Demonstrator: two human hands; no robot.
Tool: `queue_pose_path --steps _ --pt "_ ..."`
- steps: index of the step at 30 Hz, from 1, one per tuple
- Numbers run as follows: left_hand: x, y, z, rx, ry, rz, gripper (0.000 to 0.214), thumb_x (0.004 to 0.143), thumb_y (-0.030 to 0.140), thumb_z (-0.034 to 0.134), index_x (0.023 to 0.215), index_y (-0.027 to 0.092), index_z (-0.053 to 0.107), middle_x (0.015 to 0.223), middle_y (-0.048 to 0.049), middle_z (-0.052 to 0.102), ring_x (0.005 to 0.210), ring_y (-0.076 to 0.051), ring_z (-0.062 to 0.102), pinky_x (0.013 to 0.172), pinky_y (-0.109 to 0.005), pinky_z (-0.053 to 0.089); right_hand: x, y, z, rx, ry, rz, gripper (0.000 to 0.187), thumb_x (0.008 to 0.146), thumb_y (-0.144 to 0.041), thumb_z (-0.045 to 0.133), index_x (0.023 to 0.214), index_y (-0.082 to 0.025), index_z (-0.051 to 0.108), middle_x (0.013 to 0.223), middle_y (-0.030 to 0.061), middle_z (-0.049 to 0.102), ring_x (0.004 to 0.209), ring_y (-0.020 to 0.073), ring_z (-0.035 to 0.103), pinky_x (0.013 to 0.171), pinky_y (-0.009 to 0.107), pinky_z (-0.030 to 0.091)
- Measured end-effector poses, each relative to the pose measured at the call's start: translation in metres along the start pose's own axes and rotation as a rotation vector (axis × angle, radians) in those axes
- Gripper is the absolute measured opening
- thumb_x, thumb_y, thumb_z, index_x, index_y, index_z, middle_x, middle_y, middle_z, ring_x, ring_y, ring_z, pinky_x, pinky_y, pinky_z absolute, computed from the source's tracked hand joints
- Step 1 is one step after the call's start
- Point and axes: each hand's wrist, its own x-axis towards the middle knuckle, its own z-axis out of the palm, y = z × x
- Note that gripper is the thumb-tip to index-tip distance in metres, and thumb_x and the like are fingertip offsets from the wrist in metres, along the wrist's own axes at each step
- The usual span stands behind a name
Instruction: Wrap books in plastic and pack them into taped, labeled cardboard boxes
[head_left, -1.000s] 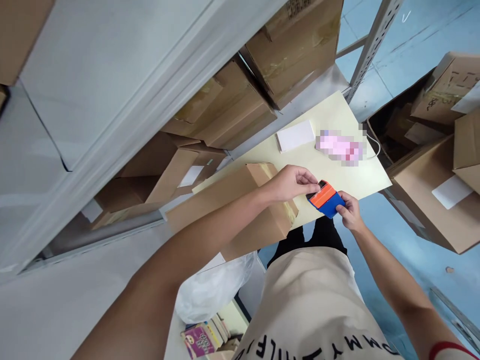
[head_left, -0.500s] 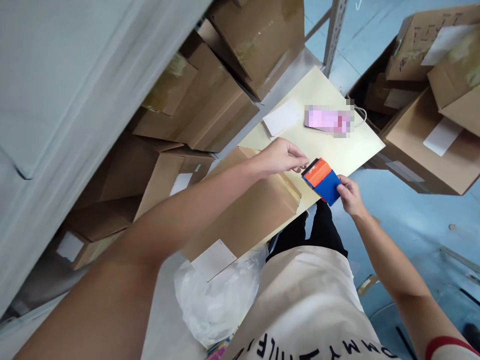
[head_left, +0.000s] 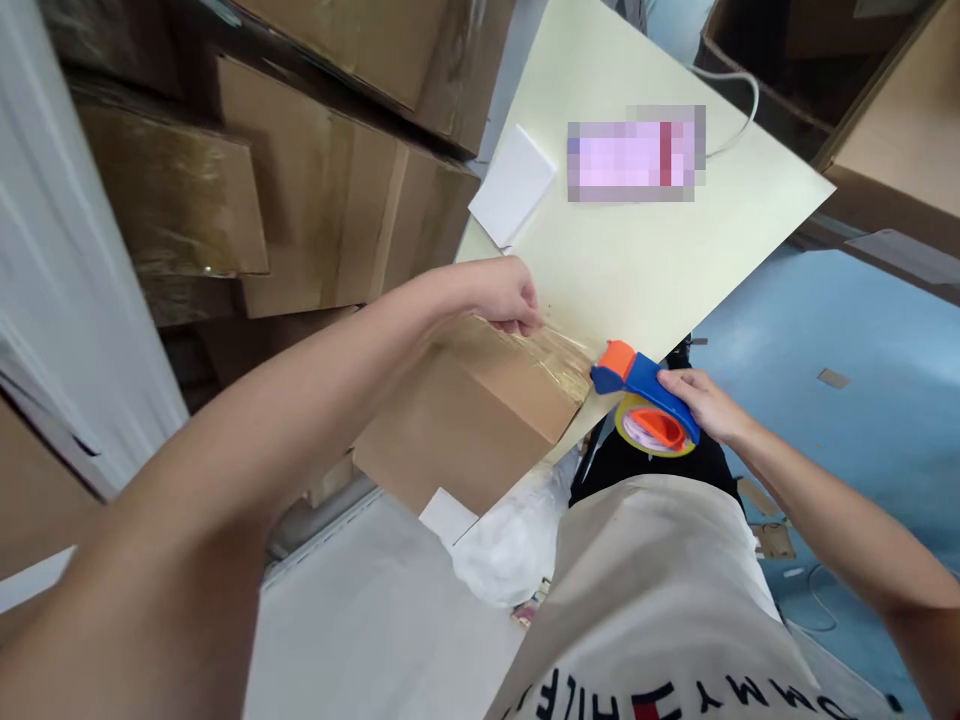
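Note:
My right hand (head_left: 709, 405) grips a blue and orange tape dispenser (head_left: 646, 398) just off the near edge of a pale yellow table (head_left: 660, 250). A strip of clear tape (head_left: 555, 348) runs from the dispenser to my left hand (head_left: 508, 293). That hand pinches the tape's end and presses it on top of a closed brown cardboard box (head_left: 465, 410) lying on the table's near corner.
Stacked cardboard boxes (head_left: 247, 190) fill the grey shelf at left. On the table lie a white card (head_left: 514, 185) and a blurred pink object (head_left: 634, 155) with a white cable. More open boxes (head_left: 885, 110) stand on the blue floor at right. A white plastic bag (head_left: 510, 540) sits below the table.
My left hand has pulled tape out from the dispenser and drawn it left onto the box top. The right hand tipped the dispenser, its roll now showing. The view has swung closer.

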Motion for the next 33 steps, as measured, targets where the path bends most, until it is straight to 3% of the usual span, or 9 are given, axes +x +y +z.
queue_pose_path --steps 5,11,18,21,23,25,28,33 --pt "0.014 -0.008 0.021 0.329 -0.017 -0.027 0.018 0.068 0.037 0.068 0.071 0.023 0.078 0.076 -0.0041 0.075 0.081 -0.024 0.068 0.072 -0.029 0.048 -0.01 0.046 0.0 0.037 -0.05 0.114 0.067 0.063 -0.085 0.062 0.062 -0.018 0.066 0.056 0.0022 0.065 0.051 0.0157 0.054 0.051 0.028 0.04" --pt "0.007 0.013 0.047 0.668 0.134 -0.013 0.035 0.077 0.038 0.06 0.101 0.018 0.077 0.098 -0.0142 0.075 0.101 -0.035 0.066 0.082 -0.039 0.048 -0.007 0.06 0.02 0.109 -0.027 0.179 0.066 0.061 -0.083 0.065 0.064 -0.018 0.067 0.056 0.0024 0.065 0.05 0.0148 0.053 0.051 0.028 0.039" --pt "-0.002 0.027 0.064 0.743 0.191 0.06 0.066 0.084 0.044 0.057 0.144 0.018 0.048 0.114 -0.0192 0.07 0.111 -0.038 0.062 0.088 -0.044 0.042 -0.003 0.066 0.026 0.139 -0.005 0.15 0.061 0.064 -0.079 0.067 0.063 -0.018 0.068 0.057 0.0029 0.067 0.053 0.0165 0.058 0.053 0.029 0.043" --pt "-0.007 0.027 0.063 0.714 0.275 0.088 0.079 0.087 0.055 0.053 0.155 0.02 0.031 0.137 -0.0214 0.058 0.121 -0.039 0.056 0.093 -0.047 0.039 -0.003 0.067 0.029 0.161 0.006 0.14 0.061 0.062 -0.078 0.07 0.067 -0.017 0.071 0.061 0.0038 0.071 0.056 0.0177 0.061 0.054 0.029 0.044" --pt "-0.017 0.018 0.059 0.702 0.301 0.15 0.084 0.087 0.062 0.049 0.157 0.023 0.025 0.152 -0.0199 0.045 0.128 -0.04 0.051 0.098 -0.049 0.037 -0.003 0.069 0.03 0.194 0.005 0.138 0.062 0.06 -0.078 0.072 0.071 -0.017 0.074 0.065 0.0045 0.073 0.058 0.0189 0.063 0.056 0.029 0.047" --pt "-0.032 0.002 0.057 0.683 0.244 0.27 0.087 0.084 0.069 0.047 0.157 0.026 0.025 0.158 -0.0152 0.037 0.135 -0.039 0.044 0.105 -0.051 0.033 -0.003 0.075 0.033 0.246 0.004 0.135 0.063 0.06 -0.078 0.073 0.076 -0.017 0.075 0.068 0.0049 0.074 0.061 0.02 0.065 0.059 0.03 0.049" --pt "-0.056 -0.032 0.065 0.642 0.136 0.458 0.094 0.077 0.076 0.052 0.155 0.028 0.032 0.159 -0.0095 0.038 0.143 -0.038 0.036 0.114 -0.051 0.023 -0.004 0.085 0.039 0.315 -0.005 0.141 0.062 0.059 -0.077 0.074 0.075 -0.017 0.075 0.069 0.0054 0.075 0.063 0.0208 0.067 0.064 0.031 0.052" --pt "-0.07 -0.071 0.083 0.532 0.227 0.474 0.085 0.072 0.071 0.062 0.145 0.03 0.05 0.151 -0.009 0.051 0.141 -0.034 0.042 0.115 -0.045 0.024 0.003 0.088 0.058 0.374 -0.012 0.115 0.058 0.064 -0.075 0.072 0.08 -0.019 0.075 0.08 0.0068 0.078 0.079 0.0252 0.072 0.079 0.037 0.056"
